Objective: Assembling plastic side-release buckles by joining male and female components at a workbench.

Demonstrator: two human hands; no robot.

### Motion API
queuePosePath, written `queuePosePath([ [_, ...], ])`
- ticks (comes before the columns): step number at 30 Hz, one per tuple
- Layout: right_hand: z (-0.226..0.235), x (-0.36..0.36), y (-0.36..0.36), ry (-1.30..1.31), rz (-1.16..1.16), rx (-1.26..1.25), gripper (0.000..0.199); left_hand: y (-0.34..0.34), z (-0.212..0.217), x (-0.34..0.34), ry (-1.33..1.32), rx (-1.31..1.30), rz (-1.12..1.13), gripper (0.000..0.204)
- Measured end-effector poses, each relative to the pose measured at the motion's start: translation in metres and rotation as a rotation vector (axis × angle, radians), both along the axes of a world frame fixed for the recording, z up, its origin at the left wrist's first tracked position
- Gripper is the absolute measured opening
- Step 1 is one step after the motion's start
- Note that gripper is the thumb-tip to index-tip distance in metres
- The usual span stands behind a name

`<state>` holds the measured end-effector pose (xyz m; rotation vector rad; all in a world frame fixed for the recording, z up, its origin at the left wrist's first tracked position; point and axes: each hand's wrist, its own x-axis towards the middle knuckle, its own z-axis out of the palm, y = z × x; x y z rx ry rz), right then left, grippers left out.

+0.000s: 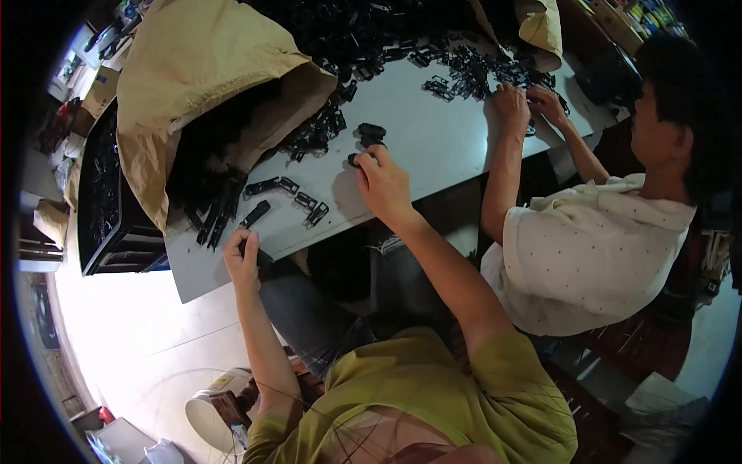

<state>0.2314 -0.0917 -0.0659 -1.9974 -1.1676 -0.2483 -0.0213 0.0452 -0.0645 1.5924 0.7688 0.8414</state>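
Observation:
At the table's near edge, my left hand (243, 259) is closed round a dark plastic piece, mostly hidden by the fingers. Just beyond its fingertips lies a long black plastic part (256, 213); whether the hand touches it is unclear. My right hand (385, 184) reaches farther over the table, fingers bent down on a small black plastic part (354, 160). Right beyond those fingers sits another black part (372, 131). Between my hands, several black frame-like pieces (290, 185) form a loose row.
A big brown paper sack (209, 58) opens toward me at the left, dark parts spilling out. Heaps of black parts (371, 35) cover the table's (444, 131) far side. At right, a co-worker (595, 247) handles a pile of parts (471, 71). A black crate (116, 193) stands left.

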Motion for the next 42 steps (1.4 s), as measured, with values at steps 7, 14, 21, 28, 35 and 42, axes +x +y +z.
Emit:
queuePosePath([
  [7,-0.004,0.005,0.003,-0.008,-0.014,0.029,0.017,-0.002,0.000,0.005,-0.005,0.059,0.000,0.023],
  [14,-0.006,0.004,0.009,-0.011,-0.017,0.009,0.021,0.001,-0.004,-0.001,-0.016,0.095,0.034,0.016],
  [21,-0.011,0.003,0.004,-0.027,-0.055,-0.008,0.028,-0.003,0.001,0.005,-0.053,0.060,0.055,0.018],
  [28,-0.003,-0.002,-0.002,-0.001,0.018,-0.051,0.027,-0.010,0.001,0.012,0.069,0.234,0.073,0.022],
  [35,-0.003,0.004,-0.002,-0.028,0.052,-0.073,0.028,-0.013,0.003,0.014,-0.010,0.068,0.102,0.023],
  [42,0.003,0.004,0.003,-0.027,0.076,-0.061,0.027,-0.008,0.013,0.015,0.036,0.059,0.118,0.022],
])
